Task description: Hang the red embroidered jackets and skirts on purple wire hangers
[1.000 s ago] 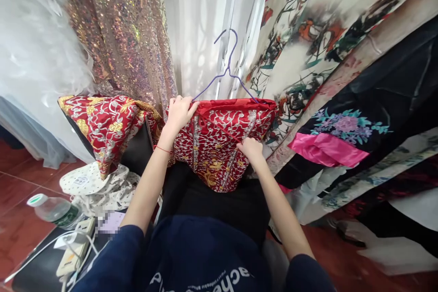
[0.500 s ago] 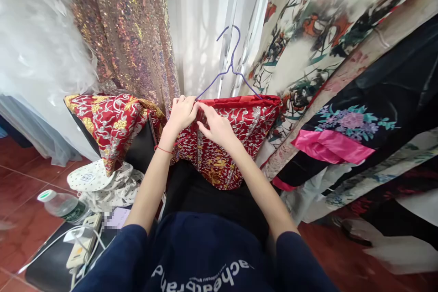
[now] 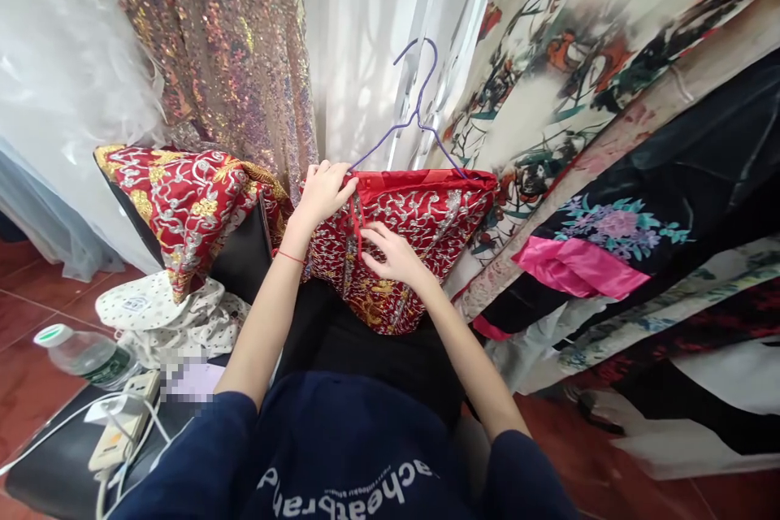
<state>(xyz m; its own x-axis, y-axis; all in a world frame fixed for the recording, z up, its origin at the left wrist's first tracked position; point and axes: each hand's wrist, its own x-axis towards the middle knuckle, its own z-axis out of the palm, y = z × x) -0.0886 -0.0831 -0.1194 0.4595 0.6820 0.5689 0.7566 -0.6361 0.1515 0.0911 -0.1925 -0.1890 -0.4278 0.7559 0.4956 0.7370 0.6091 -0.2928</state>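
A red garment (image 3: 420, 215) with silver and gold embroidery lies over my lap, its red-lined upper edge stretched along a purple wire hanger (image 3: 419, 110). My left hand (image 3: 326, 191) is closed over the left end of that edge, fingers behind and thumb in front. A narrow red strap (image 3: 357, 231) hangs down from beside the left thumb. Just right of the strap is my right hand (image 3: 395, 256), thumb and fingers apart, with the fingertips close to the strap; whether they touch it I cannot tell.
Red-and-gold fabric (image 3: 195, 203) drapes over a black chair at left. Near it are a polka-dot hat (image 3: 140, 301), a plastic bottle (image 3: 88, 357) and a power strip (image 3: 125, 422) with cables. A sequined dress (image 3: 225, 41) and a floral garment (image 3: 548, 57) hang ahead.
My right hand has moved down and away from the left hand, uncovering the red strap. My left hand keeps its hold on the garment's edge. The view has shifted slightly.
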